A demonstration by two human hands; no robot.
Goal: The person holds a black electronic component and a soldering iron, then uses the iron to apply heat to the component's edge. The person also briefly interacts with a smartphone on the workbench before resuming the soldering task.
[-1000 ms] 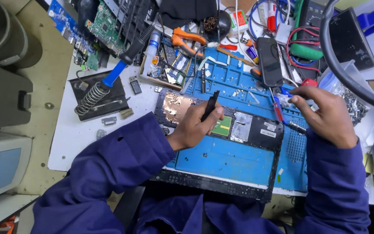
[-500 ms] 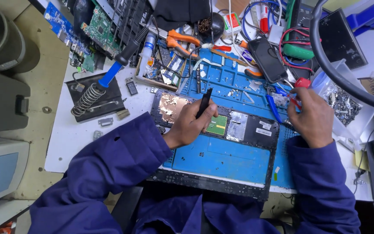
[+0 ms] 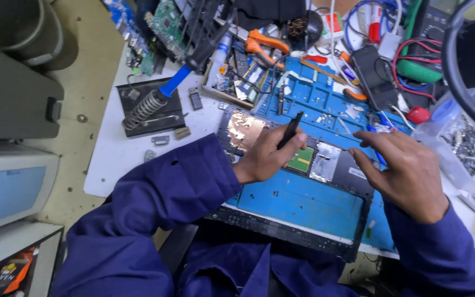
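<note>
Sleeves of dark blue cloth fill the near edge of the view, and from them 2 hands reach over an opened laptop base (image 3: 303,209). This base lies on a blue work mat (image 3: 325,104) on the white surface (image 3: 122,159), just in front of the person. Its cover is already off: a copper-coloured foil patch (image 3: 244,129), a small green board (image 3: 301,160) and a silver shield (image 3: 325,162) are bare. The lower half of the frame looks empty, so I judge that much of the stripping is done, but the boards in the upper half are not yet taken out.

The left hand (image 3: 268,157) rests on the base, and its fingers are closed around a thin black tool (image 3: 291,130), which points up and away from the green board. The right hand (image 3: 408,173) hovers above the right end of the base. Its fingers are loosely curled and partly spread; I cannot tell if they pinch something small.

Further left, a soldering iron with blue handle (image 3: 163,93) lies in its coil stand. Beyond the mat the surface is crowded: orange pliers (image 3: 268,45), a black multimeter (image 3: 374,74) with red leads, green circuit boards (image 3: 169,19), and at the right a clear bag of small metal parts (image 3: 465,146). This clutter stands close behind the base, and a thick black cable (image 3: 457,82) arcs over the right corner.
</note>
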